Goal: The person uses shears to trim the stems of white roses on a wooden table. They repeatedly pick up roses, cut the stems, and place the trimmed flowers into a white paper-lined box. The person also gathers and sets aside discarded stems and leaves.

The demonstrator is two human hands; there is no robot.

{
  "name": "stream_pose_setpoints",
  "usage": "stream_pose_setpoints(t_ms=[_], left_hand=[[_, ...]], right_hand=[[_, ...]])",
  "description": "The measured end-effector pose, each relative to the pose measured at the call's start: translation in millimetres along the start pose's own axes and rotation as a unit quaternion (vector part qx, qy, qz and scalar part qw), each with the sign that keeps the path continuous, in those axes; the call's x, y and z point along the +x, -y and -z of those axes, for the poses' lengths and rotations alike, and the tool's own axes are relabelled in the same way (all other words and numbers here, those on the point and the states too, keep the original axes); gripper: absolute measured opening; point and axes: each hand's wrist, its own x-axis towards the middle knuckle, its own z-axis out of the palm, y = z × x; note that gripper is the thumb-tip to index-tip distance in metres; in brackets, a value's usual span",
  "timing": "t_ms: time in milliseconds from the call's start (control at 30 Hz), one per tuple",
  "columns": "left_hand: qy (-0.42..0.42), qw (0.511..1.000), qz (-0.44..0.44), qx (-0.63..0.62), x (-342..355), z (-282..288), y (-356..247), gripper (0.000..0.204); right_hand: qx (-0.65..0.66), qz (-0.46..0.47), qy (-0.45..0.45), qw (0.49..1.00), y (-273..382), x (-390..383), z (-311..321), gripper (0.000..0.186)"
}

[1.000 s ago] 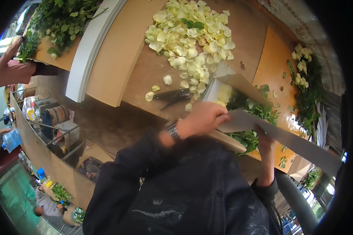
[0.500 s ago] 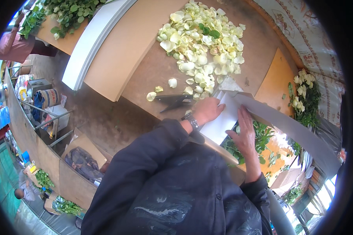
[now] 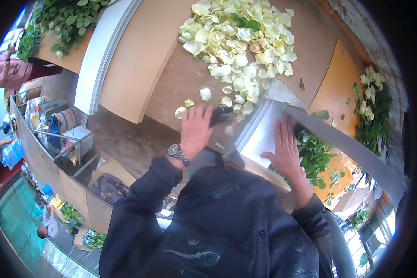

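My left hand, wearing a dark wristwatch, has its fingers bent over a black stapler-like tool. Only the tool's right end shows past the fingers. My right hand lies flat with the thumb apart, along the right side of a folded white cardboard sheet. A long grey-white flap of the board bends away to the right. Beyond both hands, a heap of pale yellow-green petals is spread on the brown tabletop.
Stacked brown boards and white sheets stand at the left. Leafy stems lie right of my right hand, with white roses farther off. Metal rails and a person in pink are at the left.
My left hand has left the white cardboard and moved left onto the black tool. My right hand stays against the board.
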Motion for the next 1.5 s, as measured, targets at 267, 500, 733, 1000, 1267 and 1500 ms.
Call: stream_pose_setpoints(t_ms=[267,500,733,1000,1267,1500], left_hand=[[0.167,0.845,0.188,-0.472,4.4,21.0,23.0,0.052],[0.289,0.593,0.129,-0.741,16.7,43.7,8.2,0.064],[-0.040,0.955,-0.105,-0.275,100.1,23.7,-33.7,0.061],[-0.128,0.957,-0.221,-0.139,135.0,19.8,-38.6,0.062],[-0.097,0.951,-0.264,-0.124,150.2,9.5,-38.2,0.068],[-0.093,0.958,-0.272,-0.012,163.8,8.6,-45.9,0.031]], right_hand=[[0.005,0.004,-0.015,1.000,5.2,1.7,2.6,0.122],[-0.001,-0.006,-0.010,1.000,9.6,1.8,4.1,0.122],[-0.027,-0.022,0.015,0.999,16.5,3.0,12.9,0.121],[-0.137,-0.049,0.032,0.989,29.6,10.1,12.7,0.118],[-0.150,-0.061,0.029,0.986,33.5,14.0,9.3,0.122],[-0.133,-0.059,0.024,0.989,32.8,12.0,13.2,0.119]])
